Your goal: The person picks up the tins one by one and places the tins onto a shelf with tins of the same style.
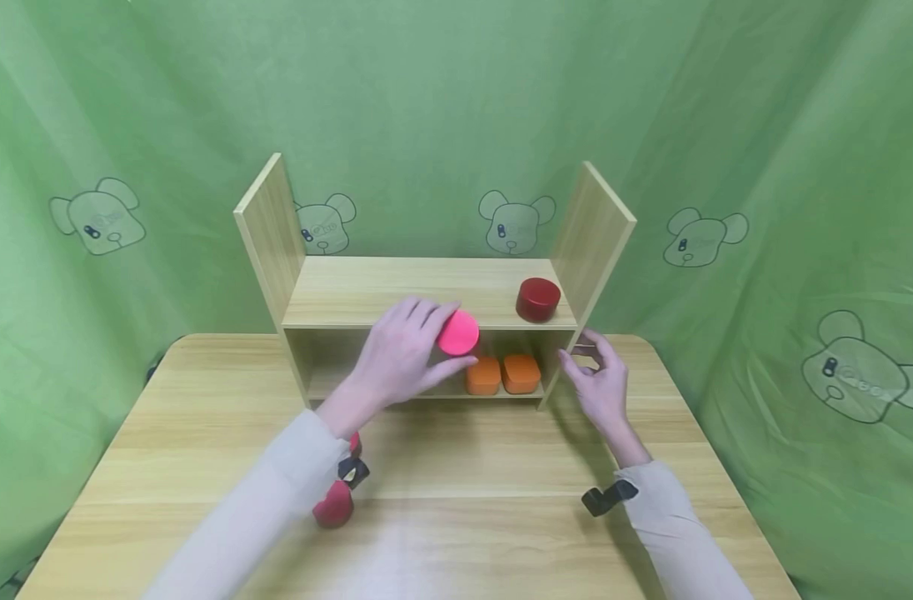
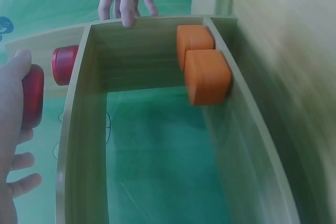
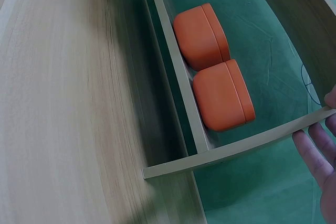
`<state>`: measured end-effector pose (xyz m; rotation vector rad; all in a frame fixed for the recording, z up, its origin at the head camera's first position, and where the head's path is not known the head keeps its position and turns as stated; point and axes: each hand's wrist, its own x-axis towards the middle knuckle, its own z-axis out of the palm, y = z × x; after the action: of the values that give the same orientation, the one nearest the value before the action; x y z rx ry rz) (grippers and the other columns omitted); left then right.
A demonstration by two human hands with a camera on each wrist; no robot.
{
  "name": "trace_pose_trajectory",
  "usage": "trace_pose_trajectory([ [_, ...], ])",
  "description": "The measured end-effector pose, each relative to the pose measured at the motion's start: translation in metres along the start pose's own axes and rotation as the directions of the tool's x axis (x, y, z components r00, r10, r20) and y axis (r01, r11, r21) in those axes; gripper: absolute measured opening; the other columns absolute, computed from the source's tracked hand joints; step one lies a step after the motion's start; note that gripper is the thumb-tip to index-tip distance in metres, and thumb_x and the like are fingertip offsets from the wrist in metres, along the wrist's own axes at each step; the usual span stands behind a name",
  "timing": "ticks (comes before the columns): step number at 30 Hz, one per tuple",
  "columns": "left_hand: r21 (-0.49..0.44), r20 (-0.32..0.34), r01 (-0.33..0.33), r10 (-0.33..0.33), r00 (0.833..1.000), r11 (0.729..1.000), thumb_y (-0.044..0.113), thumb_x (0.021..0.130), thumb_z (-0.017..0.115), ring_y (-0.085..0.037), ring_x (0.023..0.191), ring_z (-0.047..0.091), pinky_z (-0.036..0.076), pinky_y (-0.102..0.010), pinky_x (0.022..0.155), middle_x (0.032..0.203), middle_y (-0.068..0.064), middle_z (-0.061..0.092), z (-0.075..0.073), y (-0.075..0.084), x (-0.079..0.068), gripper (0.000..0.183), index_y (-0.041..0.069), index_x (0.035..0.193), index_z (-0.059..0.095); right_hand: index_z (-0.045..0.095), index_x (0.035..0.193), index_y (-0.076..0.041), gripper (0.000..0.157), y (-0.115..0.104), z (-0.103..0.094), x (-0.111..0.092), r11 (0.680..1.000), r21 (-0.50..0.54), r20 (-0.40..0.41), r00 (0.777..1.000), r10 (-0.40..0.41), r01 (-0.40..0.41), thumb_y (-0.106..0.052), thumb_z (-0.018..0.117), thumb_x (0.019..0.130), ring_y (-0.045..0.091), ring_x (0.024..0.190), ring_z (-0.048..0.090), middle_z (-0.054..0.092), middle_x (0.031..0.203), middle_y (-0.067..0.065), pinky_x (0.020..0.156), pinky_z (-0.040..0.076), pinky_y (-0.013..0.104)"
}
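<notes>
My left hand (image 1: 400, 350) holds a round tin (image 1: 458, 333), bright pink-red on its flat face, in front of the upper board of a wooden shelf (image 1: 396, 292). In the left wrist view this tin (image 2: 32, 96) looks deep red and sits apart from the board. My right hand (image 1: 605, 385) grips the shelf's right side panel (image 3: 247, 148), thumb on one face and fingers on the other. On the upper board's right end stands a dark red tin (image 1: 537, 300). Two orange rounded boxes, a left one (image 1: 483, 376) and a right one (image 1: 521, 374), sit side by side on the lower board.
Near my left forearm, a red tin (image 1: 333, 505) lies on the wooden table (image 1: 456, 533), and another red one (image 1: 355, 444) is partly covered by the sleeve. Tall side panels (image 1: 269, 237) rise above the upper board. A green curtain (image 1: 426, 125) hangs behind.
</notes>
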<state>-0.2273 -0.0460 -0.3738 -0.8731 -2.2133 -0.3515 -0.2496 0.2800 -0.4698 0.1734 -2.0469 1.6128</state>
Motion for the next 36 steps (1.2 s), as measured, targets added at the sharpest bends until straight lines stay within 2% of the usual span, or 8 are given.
trace_pose_trajectory([
  [6, 0.010, 0.033, 0.001, -0.001, 0.999, 1.000, 0.062, 0.090, 0.076, -0.023, 0.108, 0.067, 0.061, -0.035, 0.096, 0.119, -0.008, 0.075, 0.005, 0.003, 0.017, 0.074, 0.007, 0.139, 0.066, 0.065, 0.129, 0.008, 0.043, 0.000, 0.000, 0.000, 1.000, 0.007, -0.001, 1.000, -0.007, 0.007, 0.011, 0.076, 0.087, -0.008, 0.091, 0.068, 0.068, 0.108, -0.022, 0.070, 0.060, 0.011],
  [14, 0.050, 0.088, -0.013, 0.008, 0.996, 0.999, 0.064, 0.092, 0.070, -0.023, 0.111, 0.066, 0.060, -0.035, 0.096, 0.121, -0.006, 0.073, 0.017, 0.005, 0.035, 0.072, 0.010, 0.140, 0.064, 0.065, 0.129, 0.008, 0.043, 0.000, 0.000, 0.000, 1.000, 0.007, 0.001, 1.000, -0.005, 0.005, 0.011, 0.076, 0.087, -0.007, 0.092, 0.068, 0.068, 0.107, -0.021, 0.070, 0.060, 0.011],
  [20, 0.051, 0.132, 0.004, -0.011, 0.991, 0.999, 0.063, 0.096, 0.067, -0.023, 0.114, 0.066, 0.060, -0.035, 0.099, 0.126, -0.007, 0.072, 0.022, 0.006, 0.046, 0.072, 0.010, 0.144, 0.061, 0.065, 0.129, 0.008, 0.043, 0.000, 0.000, 0.000, 1.000, 0.010, 0.003, 1.000, -0.015, 0.015, 0.012, 0.076, 0.087, -0.007, 0.092, 0.068, 0.068, 0.107, -0.020, 0.070, 0.061, 0.011],
  [36, 0.040, 0.217, 0.041, -0.049, 0.975, 0.998, 0.062, 0.099, 0.062, -0.024, 0.122, 0.063, 0.058, -0.037, 0.104, 0.133, -0.009, 0.069, 0.035, 0.004, 0.060, 0.073, 0.010, 0.150, 0.056, 0.066, 0.128, 0.009, 0.042, -0.001, 0.000, 0.000, 1.000, 0.010, 0.002, 1.000, -0.018, 0.018, 0.011, 0.076, 0.087, -0.007, 0.092, 0.068, 0.068, 0.108, -0.014, 0.071, 0.061, 0.012],
])
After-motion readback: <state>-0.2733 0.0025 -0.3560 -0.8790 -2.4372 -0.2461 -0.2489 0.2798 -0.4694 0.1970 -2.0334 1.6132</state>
